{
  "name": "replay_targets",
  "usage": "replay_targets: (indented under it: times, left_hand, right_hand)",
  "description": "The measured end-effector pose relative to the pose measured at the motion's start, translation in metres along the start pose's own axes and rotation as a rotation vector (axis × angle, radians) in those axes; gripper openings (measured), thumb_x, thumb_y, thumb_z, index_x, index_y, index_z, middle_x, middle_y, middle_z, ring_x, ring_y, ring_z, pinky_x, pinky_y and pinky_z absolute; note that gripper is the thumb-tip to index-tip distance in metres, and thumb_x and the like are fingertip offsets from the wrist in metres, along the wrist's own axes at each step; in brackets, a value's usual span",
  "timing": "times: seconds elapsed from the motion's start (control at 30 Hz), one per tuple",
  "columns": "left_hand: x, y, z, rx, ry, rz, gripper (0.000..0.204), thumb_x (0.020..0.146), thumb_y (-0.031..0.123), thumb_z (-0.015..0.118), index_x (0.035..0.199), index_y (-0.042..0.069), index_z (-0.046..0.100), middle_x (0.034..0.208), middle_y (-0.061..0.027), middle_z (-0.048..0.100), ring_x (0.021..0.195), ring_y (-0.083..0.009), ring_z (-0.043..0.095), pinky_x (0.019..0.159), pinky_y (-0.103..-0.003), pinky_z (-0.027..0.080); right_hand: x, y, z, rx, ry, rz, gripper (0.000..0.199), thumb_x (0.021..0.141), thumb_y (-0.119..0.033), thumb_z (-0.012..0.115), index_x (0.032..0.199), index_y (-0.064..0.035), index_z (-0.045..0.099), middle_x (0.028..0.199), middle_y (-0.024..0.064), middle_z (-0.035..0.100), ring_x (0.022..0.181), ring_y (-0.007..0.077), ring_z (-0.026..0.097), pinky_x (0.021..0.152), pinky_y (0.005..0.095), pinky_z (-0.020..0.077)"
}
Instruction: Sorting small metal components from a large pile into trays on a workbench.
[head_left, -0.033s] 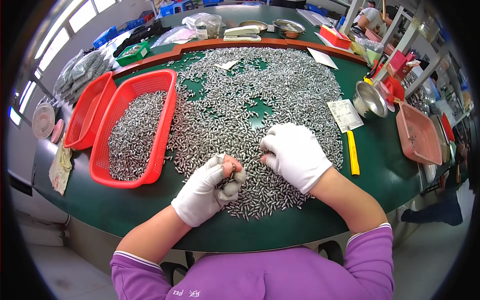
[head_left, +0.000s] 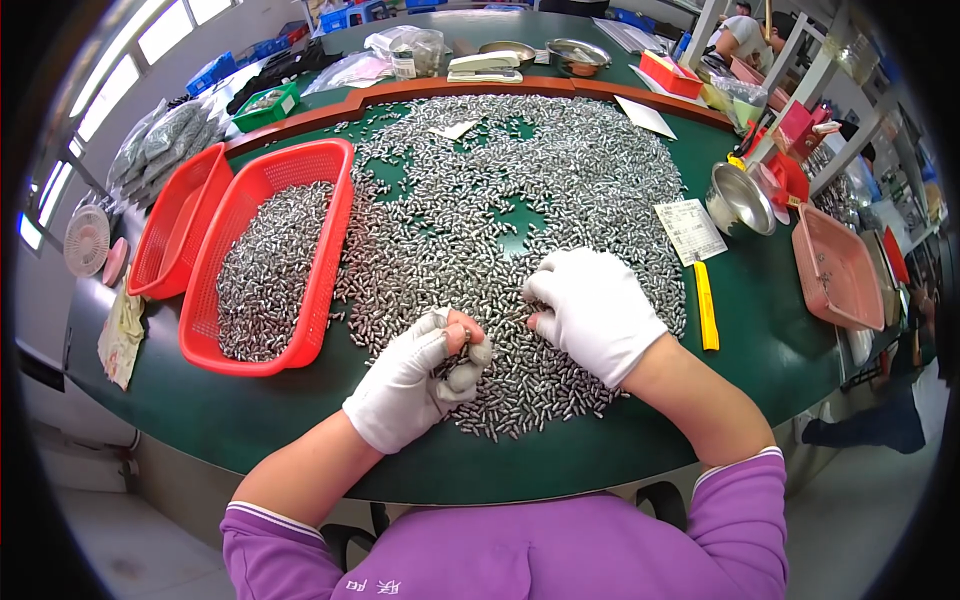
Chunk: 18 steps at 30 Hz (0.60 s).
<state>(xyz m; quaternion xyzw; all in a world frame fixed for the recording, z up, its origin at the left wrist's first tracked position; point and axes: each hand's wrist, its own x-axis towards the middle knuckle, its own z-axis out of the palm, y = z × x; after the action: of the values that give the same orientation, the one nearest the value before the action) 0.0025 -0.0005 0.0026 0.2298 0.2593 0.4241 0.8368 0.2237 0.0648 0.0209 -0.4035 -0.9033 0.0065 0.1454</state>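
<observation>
**Checker:** Your hands?
**Clerk:** Item: your white-gloved left hand [head_left: 402, 388], curled, seemingly pinching one small silver metal piece [head_left: 467, 336] at its bare fingertips; whether the palm holds more, you cannot be told. Item: your white-gloved right hand [head_left: 600, 312], bent, fingertips down at the loose stock; what it grips, if anything, is hidden.

**Checker:** Loose stock before you?
**Clerk:** One broad spread of small, silver, bullet-shaped metal pieces [head_left: 420, 265], between and beyond your hands, upon a dark green tabletop [head_left: 440, 475]; several green gaps ahead.

**Checker:** Contained stock?
**Clerk:** One deep red perforated plastic basket [head_left: 204, 270], left of your left hand, bearing a heap of similar pieces. One further red plastic basket [head_left: 180, 220], beyond that.

**Checker:** Your progress?
**Clerk:** By judgement, well short of complete: if the heap counts as done, it is the smaller share; the spread around your hands remains the greater. Differences between both lots: too small to tell.
</observation>
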Motion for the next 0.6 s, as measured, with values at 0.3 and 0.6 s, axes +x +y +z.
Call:
replay_targets:
  times: [0.3,0.6]
  left_hand:
    - [0.001,0.000,0.001,-0.006,0.002,-0.005,0.017,0.094,0.024,0.062,0.100,0.009,0.056,0.091,-0.0038,0.057,0.065,-0.0096,0.045,0.058,-0.021,0.038]
    - [0.002,-0.001,-0.002,-0.018,-0.008,0.003,0.015,0.094,0.019,0.062,0.103,0.008,0.056,0.092,-0.0046,0.057,0.066,-0.0096,0.046,0.058,-0.021,0.039]
  right_hand:
    - [0.001,-0.002,0.001,-0.001,-0.092,0.053,0.014,0.077,-0.023,0.071,0.084,-0.0120,0.067,0.083,0.0074,0.060,0.084,0.0275,0.061,0.075,0.0403,0.0495]
    - [-0.004,0.004,-0.010,-0.001,-0.169,0.065,0.016,0.076,-0.022,0.071,0.089,-0.0122,0.068,0.086,0.0084,0.063,0.087,0.0289,0.063,0.076,0.0420,0.0509]
